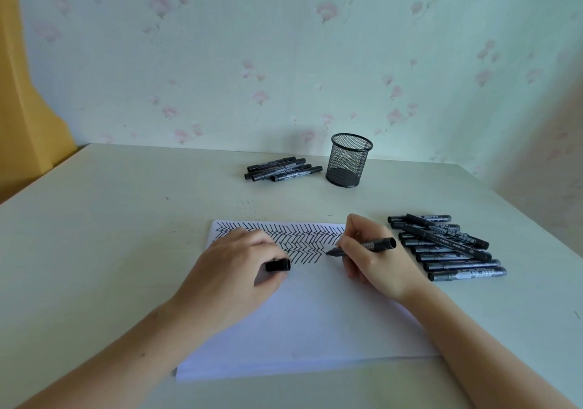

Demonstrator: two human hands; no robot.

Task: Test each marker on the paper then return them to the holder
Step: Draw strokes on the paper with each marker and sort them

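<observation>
A stack of white paper (315,320) lies in front of me, its top strip filled with black zigzag strokes. My right hand (375,260) grips an uncapped black marker (375,246) with its tip on the paper at the end of the strokes. My left hand (233,269) rests on the paper and pinches the marker's black cap (277,265). The black mesh holder (348,164) stands upright at the back with nothing visible inside. Several capped markers (448,247) lie in a pile to the right of the paper. A smaller group of markers (284,169) lies left of the holder.
The pale table (110,235) runs back to a flowered wall. An orange curtain (22,109) hangs at the far left. Small ink dots mark the table just beyond the paper's top edge.
</observation>
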